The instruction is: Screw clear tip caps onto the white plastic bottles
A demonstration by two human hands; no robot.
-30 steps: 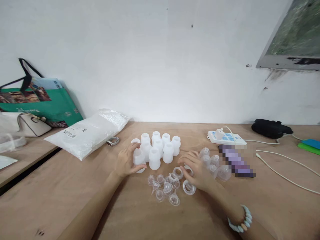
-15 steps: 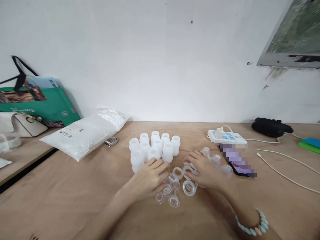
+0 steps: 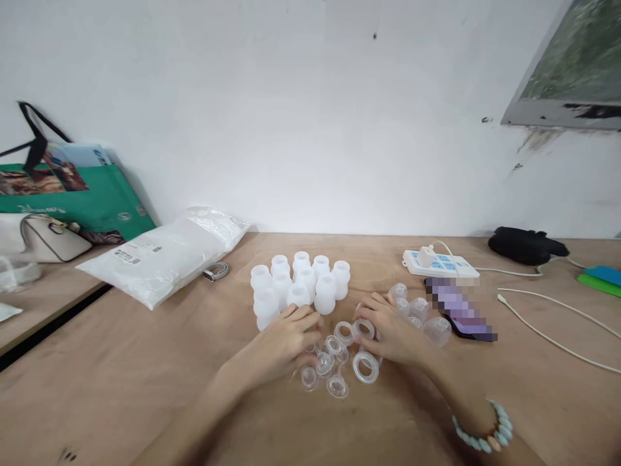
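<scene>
My left hand [image 3: 290, 335] curls over the left side of a cluster of clear bottle nipples [image 3: 324, 364]. One nipple shows partly between its thumb and fingertips. Across from it, my right hand [image 3: 388, 329] has thumb and fingers closed around a clear ring [image 3: 363, 329]. Another ring [image 3: 344, 333] lies left of that hand, and a larger-looking ring [image 3: 365, 367] sits just below its thumb. Small white bottles [image 3: 298, 294] stand upright in a group behind my left hand. Several clear dome caps [image 3: 418, 310] lie beyond the right hand, some partly hidden by it.
A phone [image 3: 460, 309] and a power strip [image 3: 440, 264] with a plugged charger lie right of the caps. A white cable [image 3: 543, 323] curves farther right. To the left are a watch [image 3: 215, 271], a white plastic parcel [image 3: 165, 255] and a green bag [image 3: 116, 200].
My left hand has shifted slightly left, with its thumb still at the nipples. The right hand has drawn a little left, and more of the clear caps behind it now show.
</scene>
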